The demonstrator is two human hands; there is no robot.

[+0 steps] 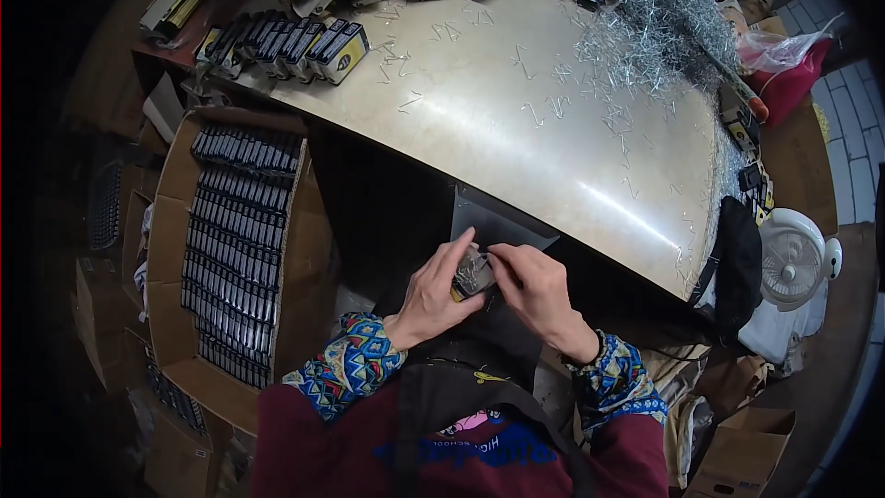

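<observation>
Low in front of my body, my left hand (pixel 430 290) is closed around a small box (pixel 474 275) with what looks like a clear face and thin metal pieces behind it. A bit of yellow shows at the box's lower edge. My right hand (pixel 538 288) is at the box's right side, thumb and forefinger pressed together in a pinch. Whatever lies between those fingertips is too small to make out. Beyond both hands, a grey flap or tray (pixel 502 219) sits just under the table edge.
The metal-topped table (pixel 479 120) carries scattered bent wires, a tangled wire heap (pixel 659 28), a row of black-and-yellow boxes (pixel 295 46) and more piled at the back. On my left stands a carton (pixel 171 240) packed with rows of small boxes. A white fan (pixel 791 258) stands right.
</observation>
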